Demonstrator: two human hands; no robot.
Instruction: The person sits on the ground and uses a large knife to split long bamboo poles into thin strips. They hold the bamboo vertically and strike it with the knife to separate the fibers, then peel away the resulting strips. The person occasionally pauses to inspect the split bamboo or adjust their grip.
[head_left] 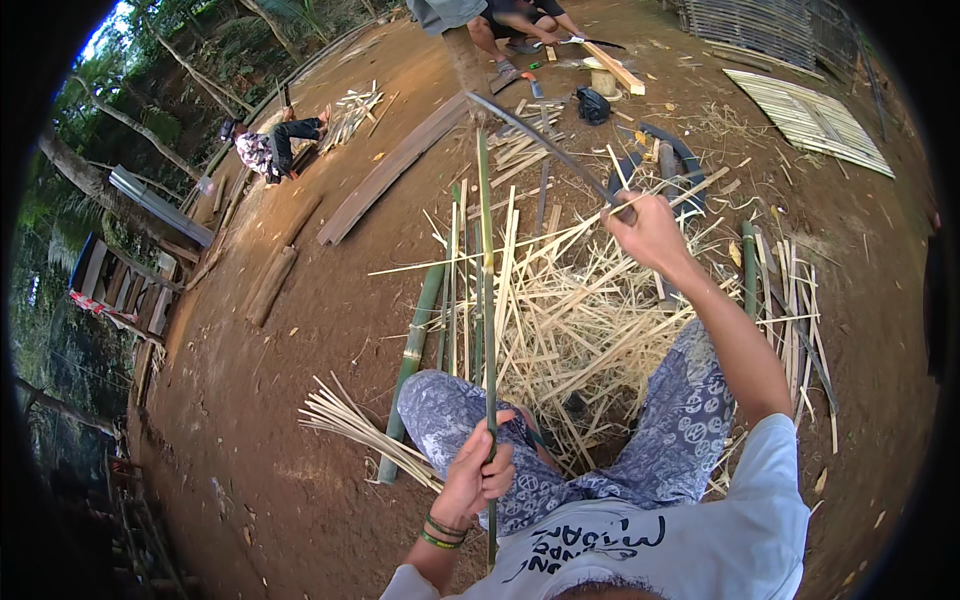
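Left hand (478,470) low by the knee, fingers wrapped tight around a thin green bamboo strip (487,290). That grip is fully closed on it, and the strip stands nearly upright, running from below the hand up past the litter of shavings. Held like that, its top end sits out in front where a blade can meet it.

Right hand (645,228) is up and away at arm's length, fist shut round the handle of a long dark knife (545,145). The blade slants up and left, its tip hanging near the top of the strip; whether it touches the bamboo I can't tell.

Between the knees, a heap of pale split slivers (570,320) lies on the bare dirt ground (300,330), right where offcuts would drop. A thicker green pole (410,365) lies just left of the left leg, and a loose bundle of pale strips (350,420) lies fanned beside it, within easy reach.

Further off, another person (270,145) crouches by more cut bamboo, and a woven mat (810,115) lies at upper right.
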